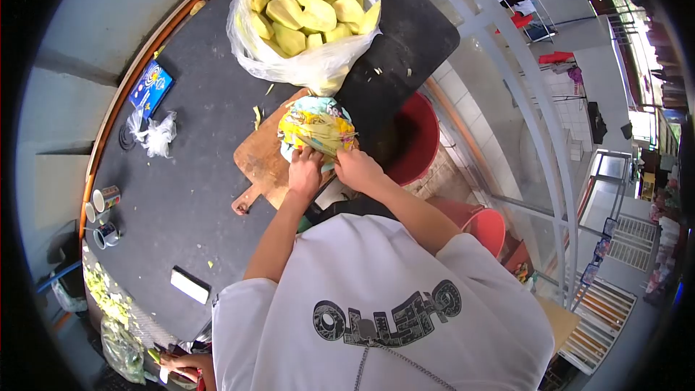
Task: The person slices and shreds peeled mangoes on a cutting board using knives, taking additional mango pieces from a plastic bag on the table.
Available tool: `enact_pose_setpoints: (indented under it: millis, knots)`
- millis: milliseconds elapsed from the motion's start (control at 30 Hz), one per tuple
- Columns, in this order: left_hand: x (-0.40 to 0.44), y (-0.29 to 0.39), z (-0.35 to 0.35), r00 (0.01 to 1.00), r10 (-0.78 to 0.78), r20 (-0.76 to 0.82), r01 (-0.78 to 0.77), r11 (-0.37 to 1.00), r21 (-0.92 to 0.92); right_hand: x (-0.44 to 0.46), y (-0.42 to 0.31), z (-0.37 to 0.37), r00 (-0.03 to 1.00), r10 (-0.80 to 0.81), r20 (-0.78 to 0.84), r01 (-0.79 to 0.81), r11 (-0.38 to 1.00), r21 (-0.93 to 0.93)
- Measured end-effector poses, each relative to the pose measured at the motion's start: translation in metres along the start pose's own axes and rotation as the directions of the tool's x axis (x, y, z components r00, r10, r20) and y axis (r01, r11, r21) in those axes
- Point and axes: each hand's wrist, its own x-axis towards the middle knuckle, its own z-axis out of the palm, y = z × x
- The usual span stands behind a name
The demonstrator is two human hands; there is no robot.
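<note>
Left hand [305,168] and right hand [358,169] pinched the near side of the colourful bundle [313,124] over the cutting board [255,163], by the bag [289,69] of peeled pieces [317,13]; close, even pressure seemed best for steadiness.

A patterned cloth [317,124] is gripped by the left hand [305,166] and the right hand [355,166] above the board [264,156], which is partly covered by it. The board's handle is pointed toward the tabletop's [217,210] left side. Yellow pieces [308,11] are held in an open plastic bag [308,65] near the tabletop's far edge. By the left edge, a blue box [150,89] is placed beside crumpled plastic [159,135], and cups [106,198] are grouped nearer the body. A phone [190,286] is laid near the near edge. Beyond the right edge, a red bucket [423,137] is seen.
</note>
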Motion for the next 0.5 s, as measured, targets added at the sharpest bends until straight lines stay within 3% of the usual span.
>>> enact_pose_setpoints:
  millis: [67, 133, 167, 300, 400, 500]
  knots:
    - [0.002, -0.001, 0.003, 0.999, 0.01, -0.038, -0.01, 1.0, -0.002, 0.002, 0.018, 0.01, 0.997, 0.07, 0.014, -0.071, 0.997, 0.014]
    - [0.001, 0.001, -0.001, 0.998, -0.049, 0.042, 0.05, 0.998, -0.024, 0.004, 0.008, -0.003, 0.999, 0.029, -0.018, -0.029, 0.999, -0.017]
    - [0.0, 0.001, -0.001, 0.999, -0.007, -0.041, 0.006, 1.0, -0.029, -0.001, 0.001, -0.004, 0.999, 0.006, -0.041, -0.008, 0.999, -0.035]
    - [-0.004, -0.008, 0.012, 0.993, 0.05, -0.111, -0.051, 0.999, -0.005, -0.004, -0.006, -0.003, 0.999, -0.01, -0.035, 0.009, 0.999, -0.044]
    - [-0.003, -0.007, 0.01, 0.999, 0.014, -0.052, -0.015, 1.0, -0.016, -0.003, 0.007, -0.001, 0.996, 0.091, 0.0, -0.091, 0.996, -0.01]
    - [-0.01, -0.004, 0.006, 0.998, 0.029, -0.06, -0.031, 0.999, -0.029, -0.01, -0.01, -0.007, 0.999, 0.04, 0.016, -0.04, 0.998, -0.039]
